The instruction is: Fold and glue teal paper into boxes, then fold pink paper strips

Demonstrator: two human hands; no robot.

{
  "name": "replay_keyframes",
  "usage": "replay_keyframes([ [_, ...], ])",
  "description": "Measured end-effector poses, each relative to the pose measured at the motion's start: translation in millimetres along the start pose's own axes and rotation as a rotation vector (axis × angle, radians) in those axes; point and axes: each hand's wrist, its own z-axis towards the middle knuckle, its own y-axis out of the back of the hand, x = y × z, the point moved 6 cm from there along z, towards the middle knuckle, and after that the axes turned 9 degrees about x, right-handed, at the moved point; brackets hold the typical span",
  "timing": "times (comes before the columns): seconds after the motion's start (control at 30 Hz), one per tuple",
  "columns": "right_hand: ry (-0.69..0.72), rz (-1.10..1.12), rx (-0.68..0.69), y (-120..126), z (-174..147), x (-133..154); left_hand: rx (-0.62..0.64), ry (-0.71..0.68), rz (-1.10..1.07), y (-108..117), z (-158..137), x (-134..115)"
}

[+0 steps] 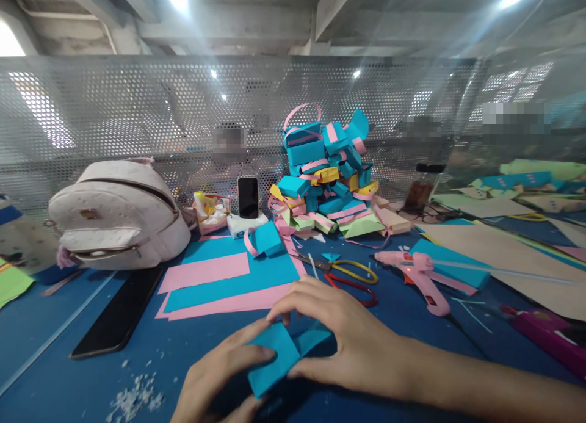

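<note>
Gripping folded blue paper [281, 361] low in the middle of the view, just above the dark blue table [183, 343], between both hands. Pinched at its left part by the left hand [220, 368], with one finger laid across the top and others about the edges. Held at its right part by the right hand [352, 331], with fingers arched over the far edge and thumb against the near one. Scattered to the left, white crumbs [137, 398]. Lying flat beyond them, a black phone [116, 316]. Out to the right, a purple object [549, 334], hard to identify, and nearer the middle, a pink glue gun [423, 273] on its side, with a clear stick at its back. Just beyond the right hand, open scissors [326, 266] with yellow and red handles. Overlapping to their left, pink and blue sheets [206, 273], with a small blue basket [268, 240] tipped on top. Farther back, a white backpack [119, 215], a phone propped upright [248, 197] on a white packet [247, 226], a heap of coloured paper baskets [336, 188] and a dark-lidded jar [419, 191]. Behind everything, a perforated metal screen [183, 112].
</note>
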Motion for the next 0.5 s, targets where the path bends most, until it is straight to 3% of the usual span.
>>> replay_keyframes([
  [0.27, -0.012, -0.032, -0.007, 3.4, 0.5, 2.0, -0.174, 0.286, -0.356, -12.2, -20.4, 17.4],
  [0.5, -0.019, -0.058, 0.004, 2.7, 0.1, 2.2, -0.065, 0.273, -0.290, -12.1, -12.8, 20.6],
])
